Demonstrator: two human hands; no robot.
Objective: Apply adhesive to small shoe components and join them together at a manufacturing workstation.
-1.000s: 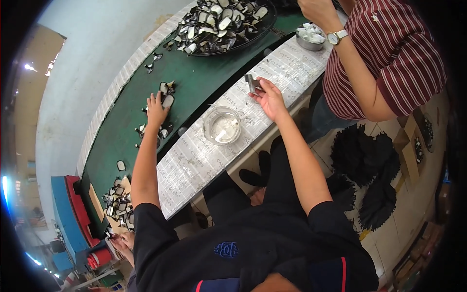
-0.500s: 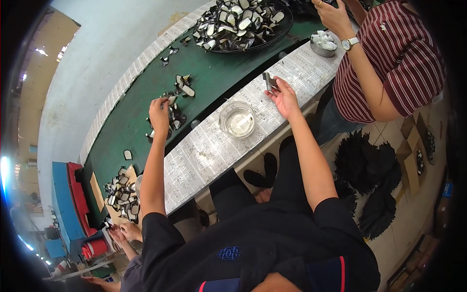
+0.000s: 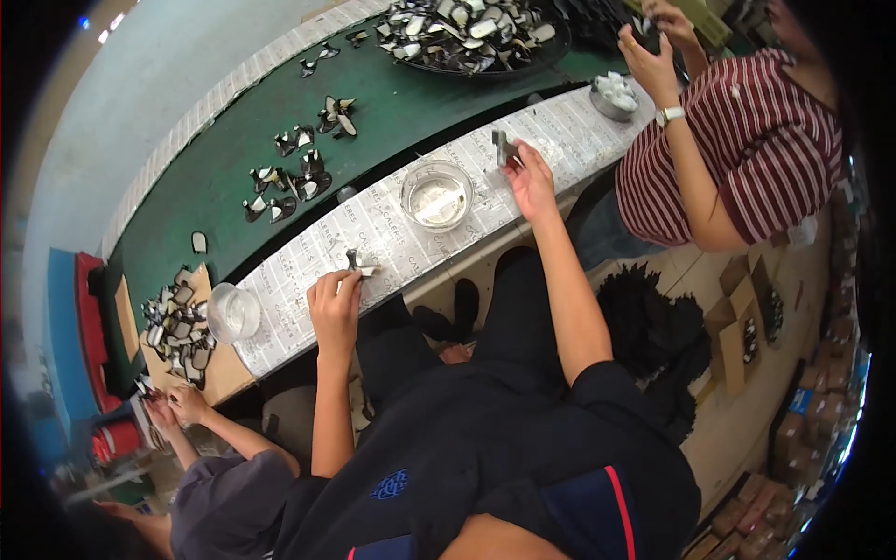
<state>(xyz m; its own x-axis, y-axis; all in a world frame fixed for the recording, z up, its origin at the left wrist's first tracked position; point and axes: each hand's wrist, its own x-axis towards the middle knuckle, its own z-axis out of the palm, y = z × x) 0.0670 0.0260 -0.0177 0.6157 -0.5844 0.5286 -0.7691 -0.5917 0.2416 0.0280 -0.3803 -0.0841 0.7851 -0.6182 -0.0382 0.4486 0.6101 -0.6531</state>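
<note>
Head view, your left hand [image 3: 333,303] pinching a black-and-white piece [image 3: 369,271] over the pale bench covering [image 3: 369,229] printed with repeated lettering, your right hand [image 3: 532,191] gripping a grey object [image 3: 505,149] near the clear bowl [image 3: 411,207], blue emblem [image 3: 389,483] on your shirt [image 3: 448,439]

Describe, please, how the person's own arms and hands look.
The left hand and right hand are bare, with no gloves or watch visible. The forearms are also bare, without visible markings. The sleeves are short and black.

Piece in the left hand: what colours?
The piece is black and whitish, best in the head view.
</note>
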